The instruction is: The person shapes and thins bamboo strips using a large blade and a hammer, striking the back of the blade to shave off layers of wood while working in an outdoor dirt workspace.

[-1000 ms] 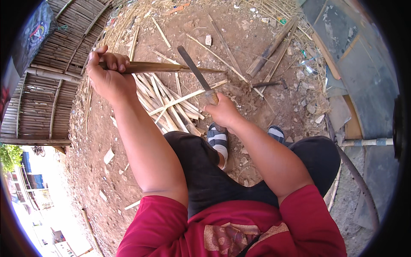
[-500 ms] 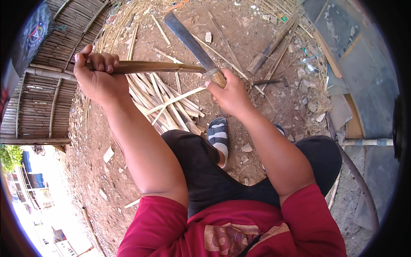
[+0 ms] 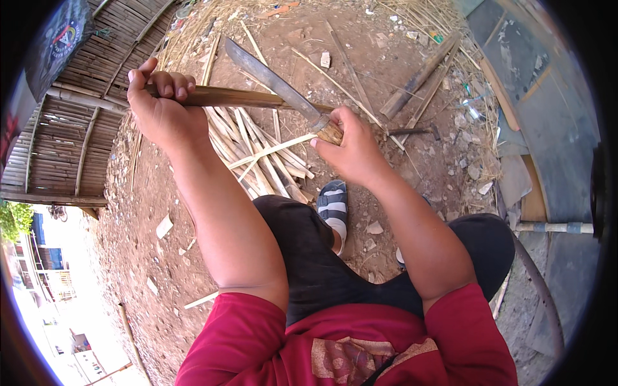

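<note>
A: What are the hands doing?

B: The left hand (image 3: 161, 109) is wrapped tight around a bamboo stick (image 3: 238, 98), holding it level across the scene. The right hand (image 3: 351, 151) is clenched on the wooden handle of a knife (image 3: 277, 80). Its long grey blade slants up and to the left, and it crosses the stick just beside the right hand.

A: What lies beneath them?

B: A pile of pale bamboo strips (image 3: 257, 154) is spread on the bare dirt ground (image 3: 141, 244), directly under the stick. Just below the pile, a foot in a striped sandal (image 3: 333, 207) shows between the forearms. The person wears dark trousers and a red shirt.

A: Any containers around?

B: None that I can make out. Further out, a bamboo wall (image 3: 84, 96) runs along the left. Loose sticks, stones and scraps lie to the upper right, near a grey slab (image 3: 541, 83) at the right edge.
</note>
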`<state>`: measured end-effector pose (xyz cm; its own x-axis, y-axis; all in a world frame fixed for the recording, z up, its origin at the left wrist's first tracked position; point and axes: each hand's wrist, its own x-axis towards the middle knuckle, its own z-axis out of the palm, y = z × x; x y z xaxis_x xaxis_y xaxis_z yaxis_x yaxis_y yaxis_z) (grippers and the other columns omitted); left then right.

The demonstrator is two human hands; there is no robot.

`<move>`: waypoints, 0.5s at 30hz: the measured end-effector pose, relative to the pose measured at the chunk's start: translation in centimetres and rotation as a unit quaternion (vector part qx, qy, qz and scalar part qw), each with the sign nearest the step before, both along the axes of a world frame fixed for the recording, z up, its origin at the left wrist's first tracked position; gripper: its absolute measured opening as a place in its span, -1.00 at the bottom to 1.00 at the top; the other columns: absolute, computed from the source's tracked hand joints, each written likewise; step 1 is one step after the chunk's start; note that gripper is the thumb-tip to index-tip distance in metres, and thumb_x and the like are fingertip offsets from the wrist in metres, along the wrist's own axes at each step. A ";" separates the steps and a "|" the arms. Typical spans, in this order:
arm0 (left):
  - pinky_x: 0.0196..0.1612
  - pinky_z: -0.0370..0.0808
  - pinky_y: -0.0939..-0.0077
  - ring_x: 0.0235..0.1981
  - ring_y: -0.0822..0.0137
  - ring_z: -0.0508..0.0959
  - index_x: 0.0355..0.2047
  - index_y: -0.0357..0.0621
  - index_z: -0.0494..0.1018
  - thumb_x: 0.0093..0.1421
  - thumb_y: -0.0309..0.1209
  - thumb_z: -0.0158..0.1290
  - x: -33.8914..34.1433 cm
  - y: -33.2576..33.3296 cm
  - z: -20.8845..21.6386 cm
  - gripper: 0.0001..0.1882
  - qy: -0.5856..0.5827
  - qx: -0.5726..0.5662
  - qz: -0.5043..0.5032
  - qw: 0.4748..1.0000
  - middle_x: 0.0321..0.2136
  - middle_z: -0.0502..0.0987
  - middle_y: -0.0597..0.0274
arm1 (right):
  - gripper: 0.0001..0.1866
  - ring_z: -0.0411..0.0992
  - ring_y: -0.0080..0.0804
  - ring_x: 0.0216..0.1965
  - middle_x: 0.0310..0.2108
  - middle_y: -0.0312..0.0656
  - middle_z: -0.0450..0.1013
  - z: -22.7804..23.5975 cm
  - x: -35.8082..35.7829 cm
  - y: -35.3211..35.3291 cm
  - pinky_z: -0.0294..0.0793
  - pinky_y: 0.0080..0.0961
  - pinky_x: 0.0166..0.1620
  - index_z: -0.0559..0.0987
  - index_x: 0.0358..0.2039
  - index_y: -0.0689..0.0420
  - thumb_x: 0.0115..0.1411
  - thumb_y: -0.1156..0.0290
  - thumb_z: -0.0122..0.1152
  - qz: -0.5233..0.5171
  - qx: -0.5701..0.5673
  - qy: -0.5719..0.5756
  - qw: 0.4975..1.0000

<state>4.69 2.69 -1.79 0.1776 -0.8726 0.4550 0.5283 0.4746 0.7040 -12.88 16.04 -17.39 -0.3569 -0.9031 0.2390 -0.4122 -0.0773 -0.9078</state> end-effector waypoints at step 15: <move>-0.48 0.18 0.54 -0.64 0.51 0.13 -0.24 -0.15 0.42 0.37 -0.25 -0.08 0.9 -0.2 -0.2 -0.77 -0.003 0.007 0.027 1.000 -0.64 0.11 0.43 | -0.57 0.56 0.19 -0.22 -0.33 0.14 0.57 -4.5 0.4 0.8 0.55 0.05 -0.16 0.43 0.00 0.19 0.18 0.27 0.27 -0.017 0.149 0.153 0.977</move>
<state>5.60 2.47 -2.02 0.2214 -0.8687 0.4431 0.4984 0.4914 0.7142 -12.44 16.86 -21.91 -0.3402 -0.9380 0.0666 -0.6659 0.1903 -0.7214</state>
